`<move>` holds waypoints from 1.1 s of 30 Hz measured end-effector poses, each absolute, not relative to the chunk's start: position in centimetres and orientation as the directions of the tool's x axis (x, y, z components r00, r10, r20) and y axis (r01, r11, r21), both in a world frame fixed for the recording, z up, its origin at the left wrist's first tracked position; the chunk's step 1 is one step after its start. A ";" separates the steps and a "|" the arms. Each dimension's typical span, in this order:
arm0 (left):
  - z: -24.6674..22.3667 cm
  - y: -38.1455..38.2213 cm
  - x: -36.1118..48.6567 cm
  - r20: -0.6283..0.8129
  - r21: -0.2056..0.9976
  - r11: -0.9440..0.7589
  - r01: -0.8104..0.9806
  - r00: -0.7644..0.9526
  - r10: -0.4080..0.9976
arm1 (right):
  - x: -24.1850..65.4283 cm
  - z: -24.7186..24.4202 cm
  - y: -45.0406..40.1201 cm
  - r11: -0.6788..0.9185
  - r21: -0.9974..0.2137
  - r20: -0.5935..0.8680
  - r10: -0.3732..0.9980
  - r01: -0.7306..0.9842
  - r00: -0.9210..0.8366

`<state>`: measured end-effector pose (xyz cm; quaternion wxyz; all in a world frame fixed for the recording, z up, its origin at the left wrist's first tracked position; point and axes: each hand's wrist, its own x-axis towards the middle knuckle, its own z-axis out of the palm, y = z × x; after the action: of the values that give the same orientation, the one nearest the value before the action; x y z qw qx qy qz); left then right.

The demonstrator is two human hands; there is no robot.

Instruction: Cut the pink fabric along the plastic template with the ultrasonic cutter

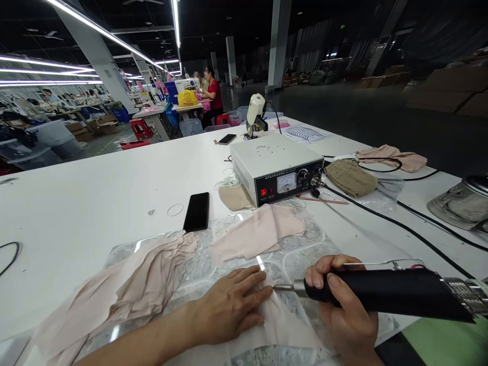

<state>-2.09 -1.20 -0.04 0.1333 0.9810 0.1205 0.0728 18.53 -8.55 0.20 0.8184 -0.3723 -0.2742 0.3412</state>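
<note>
My left hand lies flat, fingers stretched out, on a thin pale pink fabric piece. Wrapped round a black corded handheld tool is my right hand; the tool's slim metal tip points left and meets the fabric close to my left fingertips. Beneath is a clear-topped, grey-patterned mat. A loose stack of pink fabric pieces spreads to the left. Another folded pink piece sits just beyond my hands. Part of the fabric under my left palm is hidden.
A control box with a meter stands behind the mat. Its black cable runs along the right side. A phone, a brown fabric bundle and a glass jar are on the white table. People sit at machines farther back.
</note>
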 end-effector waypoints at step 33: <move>-0.9 -2.2 -1.7 0.113 0.240 -0.938 0.250 0.953 0.283 | 19.4 0.8 -9.4 0.455 -0.844 0.213 0.772 -0.286 0.599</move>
<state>-1.72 -2.16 -0.85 0.1121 0.9817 0.1357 0.0730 19.45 -9.39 0.82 0.7978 -0.4035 -0.3014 0.3314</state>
